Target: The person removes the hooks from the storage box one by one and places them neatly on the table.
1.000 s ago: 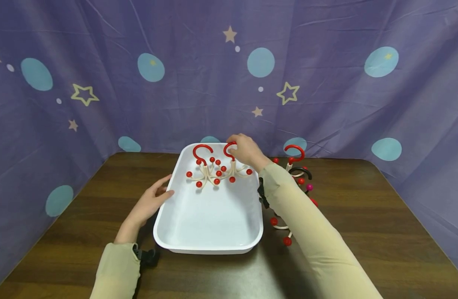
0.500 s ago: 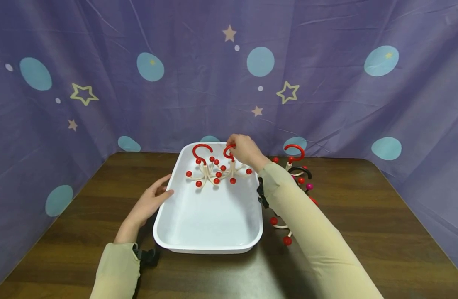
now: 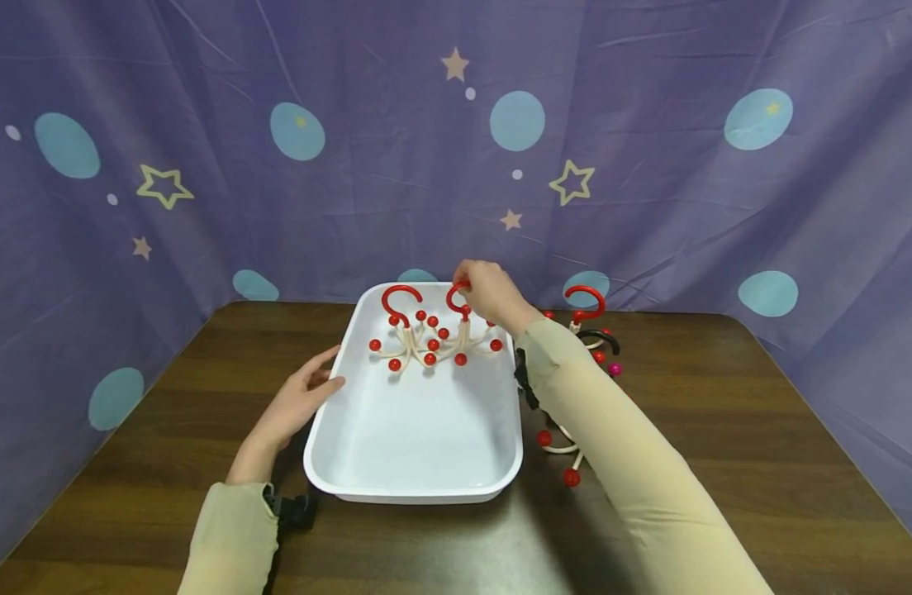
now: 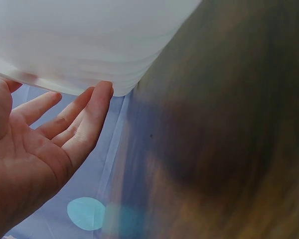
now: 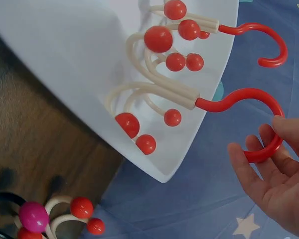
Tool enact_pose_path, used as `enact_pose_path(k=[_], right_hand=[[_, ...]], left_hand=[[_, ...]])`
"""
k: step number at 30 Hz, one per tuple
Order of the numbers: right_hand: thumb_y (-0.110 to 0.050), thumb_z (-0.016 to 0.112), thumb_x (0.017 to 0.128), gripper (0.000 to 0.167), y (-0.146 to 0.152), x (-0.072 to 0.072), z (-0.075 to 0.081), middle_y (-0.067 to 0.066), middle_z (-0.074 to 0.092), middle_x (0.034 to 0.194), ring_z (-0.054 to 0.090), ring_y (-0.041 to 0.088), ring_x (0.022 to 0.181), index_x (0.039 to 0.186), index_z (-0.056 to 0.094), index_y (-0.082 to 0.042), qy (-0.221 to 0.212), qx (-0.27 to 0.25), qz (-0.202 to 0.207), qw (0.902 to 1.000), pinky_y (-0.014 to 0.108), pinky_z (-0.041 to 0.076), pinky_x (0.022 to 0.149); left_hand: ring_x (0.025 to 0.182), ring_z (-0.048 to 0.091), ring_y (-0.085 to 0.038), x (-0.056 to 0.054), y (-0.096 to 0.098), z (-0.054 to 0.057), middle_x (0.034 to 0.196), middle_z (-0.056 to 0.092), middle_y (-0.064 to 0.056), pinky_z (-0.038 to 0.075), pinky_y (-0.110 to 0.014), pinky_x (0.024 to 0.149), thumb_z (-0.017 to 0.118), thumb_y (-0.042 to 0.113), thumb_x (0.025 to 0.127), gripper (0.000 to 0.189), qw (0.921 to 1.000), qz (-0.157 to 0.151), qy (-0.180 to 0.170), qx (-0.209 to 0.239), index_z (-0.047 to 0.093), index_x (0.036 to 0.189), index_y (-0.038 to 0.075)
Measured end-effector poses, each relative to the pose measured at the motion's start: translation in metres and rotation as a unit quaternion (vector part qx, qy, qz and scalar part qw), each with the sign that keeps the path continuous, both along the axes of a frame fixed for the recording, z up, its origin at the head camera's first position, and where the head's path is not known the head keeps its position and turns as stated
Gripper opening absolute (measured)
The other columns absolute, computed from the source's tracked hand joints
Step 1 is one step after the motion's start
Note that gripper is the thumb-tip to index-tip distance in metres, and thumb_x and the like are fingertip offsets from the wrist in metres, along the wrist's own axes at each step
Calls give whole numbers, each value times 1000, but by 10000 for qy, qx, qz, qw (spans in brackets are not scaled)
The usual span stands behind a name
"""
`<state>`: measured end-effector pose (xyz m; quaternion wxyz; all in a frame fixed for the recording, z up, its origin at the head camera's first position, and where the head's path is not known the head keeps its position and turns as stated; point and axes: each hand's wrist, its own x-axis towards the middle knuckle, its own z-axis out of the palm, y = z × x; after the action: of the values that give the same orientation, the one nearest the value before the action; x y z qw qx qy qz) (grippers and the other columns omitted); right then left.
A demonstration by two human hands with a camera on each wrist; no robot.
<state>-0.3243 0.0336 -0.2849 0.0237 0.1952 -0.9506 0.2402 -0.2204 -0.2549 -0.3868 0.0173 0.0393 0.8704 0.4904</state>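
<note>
A white tray [image 3: 419, 450] holds two cream multi-arm hangers with red hooks and red ball tips. My right hand [image 3: 493, 293] curls its fingers and thumb around the red hook of the right-hand hanger [image 5: 174, 94]; its arms are in the tray's far part. Beside it, to the left, the other hanger [image 3: 409, 347] stands with its hook up. My left hand [image 3: 298, 398] is at the tray's left rim, thumb over the rim. In the left wrist view its fingers [image 4: 92, 117] are fairly straight, with a fingertip against the tray's outer side.
Right of the tray, partly hidden by the right sleeve [image 3: 619, 446], is a group of similar hangers [image 3: 586, 302], with a black hook [image 3: 600, 337] and a magenta ball [image 5: 34, 217]. A purple curtain [image 3: 396, 165] hangs behind the brown wooden table [image 3: 724, 430].
My right hand has shifted very slightly upward, and the gripped hanger has turned a little. My left hand and the tray have hardly moved.
</note>
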Motion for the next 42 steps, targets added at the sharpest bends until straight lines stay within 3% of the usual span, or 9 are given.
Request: enact_pose_path(k=[21, 32, 42], right_hand=[[-11, 55, 90, 12, 12, 11, 39, 6, 61, 105, 57, 20, 97, 100, 61, -11, 468, 0, 192, 9987, 31, 46, 81], [-9, 59, 88, 13, 36, 21, 61, 6, 66, 100, 60, 23, 97, 99, 64, -12, 1006, 38, 433, 9940, 34, 47, 83], [-9, 57, 89, 17, 62, 24, 78, 8, 64, 107, 57, 23, 97, 104, 65, -10, 1161, -195, 317, 9925, 35, 45, 82]], left_hand=[[100, 55, -32, -1, 0, 0, 122, 49, -26, 50, -34, 74, 50, 25, 93, 57, 9999, -32, -55, -92, 26, 144, 14], [101, 53, -32, -1, -1, -2, 121, 48, -26, 49, -34, 74, 50, 25, 94, 57, 9999, -103, -31, -131, 25, 144, 14], [100, 53, -32, -2, -4, -5, 120, 48, -25, 49, -34, 75, 49, 26, 94, 57, 9997, -104, -43, -205, 25, 144, 14]])
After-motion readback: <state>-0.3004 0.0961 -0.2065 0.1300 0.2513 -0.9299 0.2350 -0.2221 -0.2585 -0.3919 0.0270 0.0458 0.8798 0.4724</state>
